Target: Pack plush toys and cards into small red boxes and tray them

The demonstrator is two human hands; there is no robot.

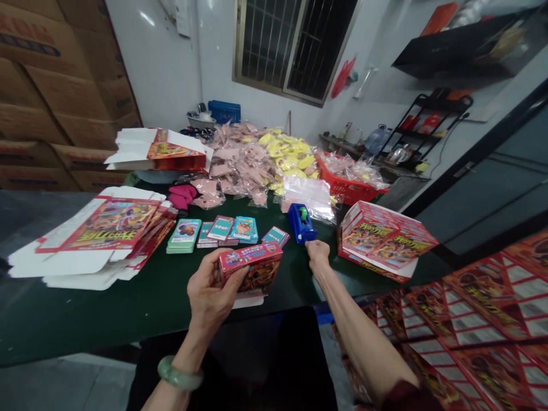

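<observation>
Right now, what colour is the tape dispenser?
The tape dispenser is deep blue, as the head view shows.

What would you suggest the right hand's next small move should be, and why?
Probably draw tape from the blue dispenser: the right hand is curled at its near end, while the left hand holds a small red box with a white flap showing below.

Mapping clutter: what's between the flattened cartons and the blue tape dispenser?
Head view: a row of card stacks on the green tabletop, left of the blue tape dispenser.
</observation>
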